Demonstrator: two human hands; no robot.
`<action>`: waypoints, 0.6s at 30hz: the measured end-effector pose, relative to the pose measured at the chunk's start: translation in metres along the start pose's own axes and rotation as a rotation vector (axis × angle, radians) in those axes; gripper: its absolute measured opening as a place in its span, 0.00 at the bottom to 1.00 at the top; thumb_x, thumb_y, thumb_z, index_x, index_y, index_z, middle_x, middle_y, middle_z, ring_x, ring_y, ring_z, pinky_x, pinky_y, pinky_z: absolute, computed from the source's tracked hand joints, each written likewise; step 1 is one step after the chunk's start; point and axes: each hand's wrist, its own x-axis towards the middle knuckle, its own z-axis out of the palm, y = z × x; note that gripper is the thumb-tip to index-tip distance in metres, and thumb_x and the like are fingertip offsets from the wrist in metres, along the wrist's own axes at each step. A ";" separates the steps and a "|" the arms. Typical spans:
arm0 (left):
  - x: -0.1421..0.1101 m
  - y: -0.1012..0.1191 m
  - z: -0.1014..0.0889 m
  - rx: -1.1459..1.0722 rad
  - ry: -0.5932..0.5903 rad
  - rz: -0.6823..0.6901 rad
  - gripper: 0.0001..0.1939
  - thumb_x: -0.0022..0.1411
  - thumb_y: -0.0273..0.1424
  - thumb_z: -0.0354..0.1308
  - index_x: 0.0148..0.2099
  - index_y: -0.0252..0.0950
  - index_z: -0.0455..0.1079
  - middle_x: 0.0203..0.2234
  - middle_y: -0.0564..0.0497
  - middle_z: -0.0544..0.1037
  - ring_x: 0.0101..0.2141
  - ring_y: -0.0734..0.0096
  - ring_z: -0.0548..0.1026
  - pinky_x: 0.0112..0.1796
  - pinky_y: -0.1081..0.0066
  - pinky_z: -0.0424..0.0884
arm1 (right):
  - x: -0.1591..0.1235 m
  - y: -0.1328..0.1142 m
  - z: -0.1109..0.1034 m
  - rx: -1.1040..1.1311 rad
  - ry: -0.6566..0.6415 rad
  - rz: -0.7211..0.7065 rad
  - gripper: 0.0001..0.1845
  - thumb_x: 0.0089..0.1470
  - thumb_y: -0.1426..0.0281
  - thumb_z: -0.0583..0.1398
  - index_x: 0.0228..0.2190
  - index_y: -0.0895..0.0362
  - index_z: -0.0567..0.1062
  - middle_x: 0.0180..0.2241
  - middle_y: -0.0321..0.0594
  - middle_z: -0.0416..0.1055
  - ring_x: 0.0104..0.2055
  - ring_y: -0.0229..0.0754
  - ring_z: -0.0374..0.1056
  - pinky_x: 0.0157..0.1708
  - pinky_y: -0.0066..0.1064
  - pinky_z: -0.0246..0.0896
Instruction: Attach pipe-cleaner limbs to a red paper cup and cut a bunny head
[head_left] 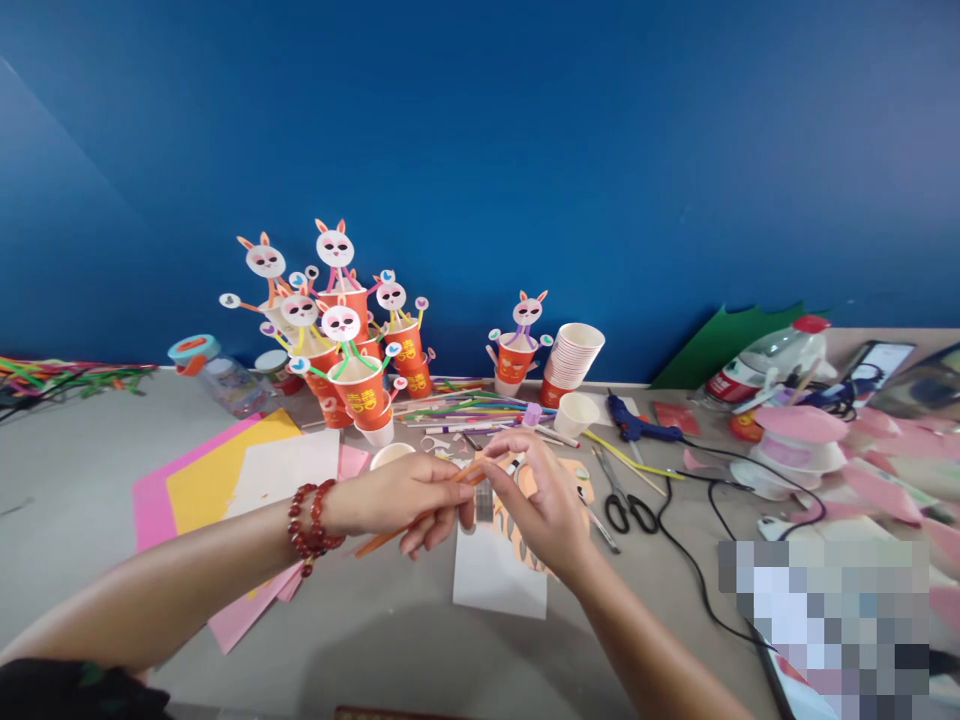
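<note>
bare left hand (420, 492) and right hand (536, 505), both forearms (187, 590) uncovered, two strands of round, glossy dark-red beads (295, 525) about the left wrist, a small bead (306, 569) dangling below, black sleeve (75, 692) with faint green patches near the left elbow

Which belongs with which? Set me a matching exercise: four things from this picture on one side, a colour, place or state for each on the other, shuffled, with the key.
Things
1. Beaded bracelet
2. Glue gun
3. Plastic bottle
4. Thin stem

Matches
A. Held in the left hand
B. Red-capped
C. Worn around a wrist
D. Blue

Right pairs: 1-C, 2-D, 3-B, 4-A.
</note>
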 end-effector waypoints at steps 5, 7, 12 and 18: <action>0.000 -0.001 0.002 -0.029 -0.021 -0.026 0.21 0.66 0.47 0.50 0.34 0.34 0.70 0.14 0.57 0.71 0.12 0.80 0.66 0.16 0.79 0.60 | -0.002 0.006 -0.003 0.186 -0.029 0.178 0.06 0.64 0.67 0.55 0.40 0.54 0.71 0.37 0.40 0.72 0.40 0.43 0.70 0.41 0.34 0.66; 0.000 -0.002 0.002 -0.052 -0.027 -0.029 0.21 0.66 0.46 0.50 0.33 0.34 0.70 0.14 0.57 0.71 0.11 0.80 0.66 0.16 0.79 0.60 | -0.003 0.008 -0.006 0.225 -0.033 0.191 0.07 0.64 0.66 0.55 0.40 0.54 0.71 0.37 0.40 0.71 0.40 0.43 0.70 0.40 0.34 0.66; 0.002 -0.008 0.002 -0.067 -0.057 -0.023 0.22 0.66 0.48 0.50 0.35 0.34 0.69 0.15 0.57 0.71 0.11 0.81 0.65 0.15 0.79 0.58 | 0.000 0.002 -0.008 0.225 -0.166 0.176 0.08 0.60 0.65 0.60 0.40 0.55 0.72 0.38 0.42 0.73 0.42 0.45 0.70 0.42 0.36 0.66; 0.002 -0.012 0.004 -0.021 -0.051 0.000 0.23 0.66 0.50 0.49 0.36 0.34 0.69 0.16 0.57 0.71 0.12 0.81 0.67 0.16 0.80 0.60 | 0.002 0.000 -0.003 0.240 -0.190 0.234 0.04 0.60 0.67 0.60 0.34 0.55 0.72 0.33 0.39 0.73 0.35 0.42 0.70 0.37 0.34 0.68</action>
